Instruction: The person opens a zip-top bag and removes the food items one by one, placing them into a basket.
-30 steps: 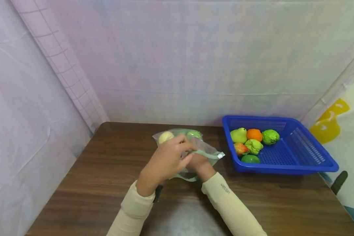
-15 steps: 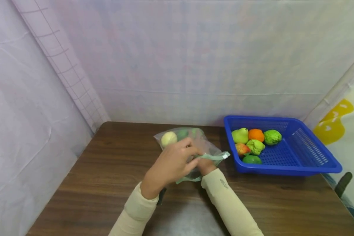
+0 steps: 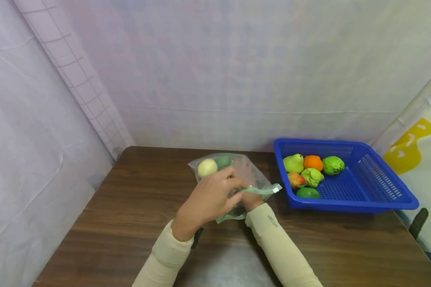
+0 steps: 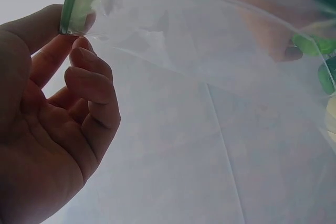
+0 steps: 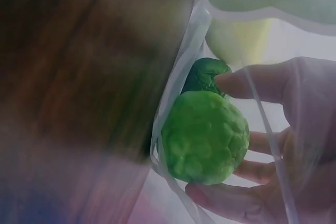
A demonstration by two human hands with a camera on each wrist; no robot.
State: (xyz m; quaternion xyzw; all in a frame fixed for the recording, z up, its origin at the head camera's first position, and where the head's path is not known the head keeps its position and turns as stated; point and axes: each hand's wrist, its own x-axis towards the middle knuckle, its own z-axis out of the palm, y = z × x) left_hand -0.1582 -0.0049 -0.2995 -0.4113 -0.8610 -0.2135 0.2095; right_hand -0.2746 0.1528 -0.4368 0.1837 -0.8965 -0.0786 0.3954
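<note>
In the head view, my left hand (image 3: 210,195) is at the mouth of a clear zip bag (image 3: 260,173). The left wrist view shows its thumb and forefinger pinching the green zip edge (image 4: 76,3), other fingers curled. My right hand (image 3: 245,171) reaches inside the bag, seen through the plastic. Seen from the right wrist, its fingers curve round a bumpy light green fruit (image 5: 205,137), and one fingertip is against a dark green piece (image 5: 202,74). A cream round piece (image 3: 207,168) and a dark green one (image 3: 224,161) lie in the bag's far left part.
A blue basket (image 3: 344,205) stands to the right on the brown table (image 3: 129,199), holding a pear (image 3: 293,163), an orange (image 3: 313,162) and several other fruits. White cloth hangs behind and at the left. A dark green object (image 3: 419,223) is beyond the table's right edge.
Both hands and the bag's mouth have shifted slightly right. My right hand reaches farther into the bag, covering the light green fruit in the head view, and the dark green piece shows beside the cream one.
</note>
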